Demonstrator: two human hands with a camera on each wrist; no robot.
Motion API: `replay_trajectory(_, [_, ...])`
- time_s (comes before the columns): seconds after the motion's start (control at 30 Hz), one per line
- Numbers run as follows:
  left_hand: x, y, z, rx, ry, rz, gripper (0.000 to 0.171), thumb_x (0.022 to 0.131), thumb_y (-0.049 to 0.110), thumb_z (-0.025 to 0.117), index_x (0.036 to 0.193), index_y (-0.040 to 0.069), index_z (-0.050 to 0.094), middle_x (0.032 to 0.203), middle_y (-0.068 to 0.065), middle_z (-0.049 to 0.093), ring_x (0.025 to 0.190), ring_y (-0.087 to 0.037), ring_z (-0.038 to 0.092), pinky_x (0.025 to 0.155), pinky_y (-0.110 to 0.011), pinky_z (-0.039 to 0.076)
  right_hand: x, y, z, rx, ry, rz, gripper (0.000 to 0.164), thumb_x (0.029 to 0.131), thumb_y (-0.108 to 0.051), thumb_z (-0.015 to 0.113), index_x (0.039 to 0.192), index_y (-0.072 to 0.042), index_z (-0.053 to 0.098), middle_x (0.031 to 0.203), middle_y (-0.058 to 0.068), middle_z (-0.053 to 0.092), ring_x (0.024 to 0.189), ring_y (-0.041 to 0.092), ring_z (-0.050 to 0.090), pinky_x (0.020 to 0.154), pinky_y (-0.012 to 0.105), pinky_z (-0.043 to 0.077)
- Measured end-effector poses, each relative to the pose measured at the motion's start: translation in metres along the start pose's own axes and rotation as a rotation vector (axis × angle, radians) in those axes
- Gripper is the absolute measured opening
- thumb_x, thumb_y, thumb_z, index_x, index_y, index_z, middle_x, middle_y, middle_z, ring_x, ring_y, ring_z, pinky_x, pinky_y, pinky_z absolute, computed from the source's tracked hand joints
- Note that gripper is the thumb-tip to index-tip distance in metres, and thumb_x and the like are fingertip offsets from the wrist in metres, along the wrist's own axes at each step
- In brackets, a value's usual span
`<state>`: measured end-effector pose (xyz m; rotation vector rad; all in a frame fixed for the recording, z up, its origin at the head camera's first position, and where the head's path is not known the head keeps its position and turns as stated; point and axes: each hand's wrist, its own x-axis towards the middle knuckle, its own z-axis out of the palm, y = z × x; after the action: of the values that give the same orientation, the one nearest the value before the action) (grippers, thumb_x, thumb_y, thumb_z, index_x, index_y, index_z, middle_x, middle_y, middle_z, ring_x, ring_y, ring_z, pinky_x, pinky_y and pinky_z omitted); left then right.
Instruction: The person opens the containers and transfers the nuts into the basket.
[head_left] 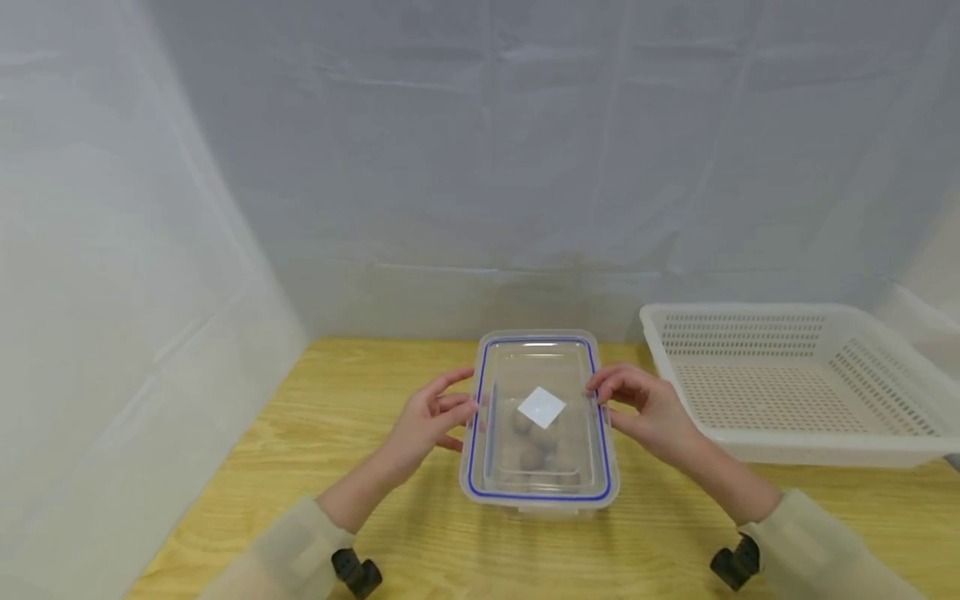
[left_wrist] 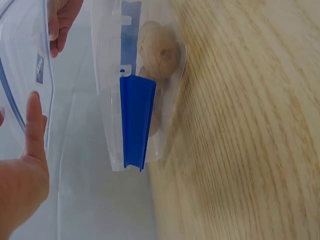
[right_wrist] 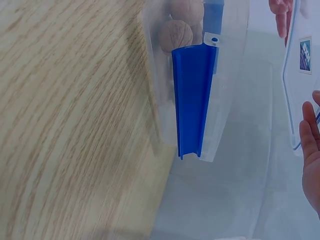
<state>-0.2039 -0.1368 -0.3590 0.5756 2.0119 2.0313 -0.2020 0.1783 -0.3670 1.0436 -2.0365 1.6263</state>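
Observation:
A clear plastic lid (head_left: pixel 536 354) with a blue seal and a white label is held level above a clear food box (left_wrist: pixel 107 100). My left hand (head_left: pixel 429 425) pinches the lid's left edge, and my right hand (head_left: pixel 651 408) pinches its right edge. Both wrist views show a gap between lid and box. Several walnuts (left_wrist: pixel 160 52) lie inside the box, partly seen through its walls. Blue side latches (left_wrist: pixel 136 120) hang down, unfastened, one also visible as a blue latch (right_wrist: pixel 192 100) in the right wrist view.
A white perforated plastic basket (head_left: pixel 757 396) stands to the right on the wood-grain table (head_left: pixel 315 483). White sheeting (head_left: pixel 465 167) hangs behind the table and along its left side.

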Motion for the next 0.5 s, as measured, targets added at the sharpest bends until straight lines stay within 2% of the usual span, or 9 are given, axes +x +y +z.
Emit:
replay_trajectory(0.07, [-0.0004, -0.0004, 0.0012, -0.001, -0.014, 0.0, 0.056, 0.098, 0.011, 0.058, 0.147, 0.0, 0.033, 0.117, -0.022, 0.065, 0.084, -0.017, 0.067, 0.061, -0.032, 0.056, -0.0004, 0.0006, 0.0002, -0.005, 0.002, 0.006, 0.028, 0.073, 0.029, 0.063, 0.084, 0.003, 0.06, 0.101, 0.013, 0.063, 0.099, 0.008, 0.061, 0.084, 0.022, 0.051])
replay_trajectory(0.27, [-0.0011, -0.0029, 0.0044, -0.001, 0.001, -0.007, 0.06, 0.096, 0.009, 0.06, 0.149, 0.002, 0.032, 0.118, -0.023, 0.064, 0.082, -0.018, 0.067, 0.06, -0.032, 0.056, -0.0019, 0.0007, -0.0002, -0.026, -0.01, 0.038, 0.025, 0.076, 0.027, 0.06, 0.086, 0.004, 0.064, 0.108, 0.019, 0.064, 0.103, 0.008, 0.062, 0.083, 0.022, 0.051])
replay_trajectory(0.5, [-0.0027, -0.0048, 0.0084, -0.06, 0.048, -0.013, 0.062, 0.095, 0.003, 0.058, 0.15, 0.003, 0.029, 0.119, -0.024, 0.063, 0.083, -0.018, 0.068, 0.058, -0.033, 0.057, -0.0031, -0.0022, 0.0009, 0.0, -0.022, 0.042, 0.022, 0.085, 0.019, 0.056, 0.102, 0.01, 0.066, 0.125, 0.018, 0.061, 0.115, 0.011, 0.056, 0.085, 0.022, 0.049])
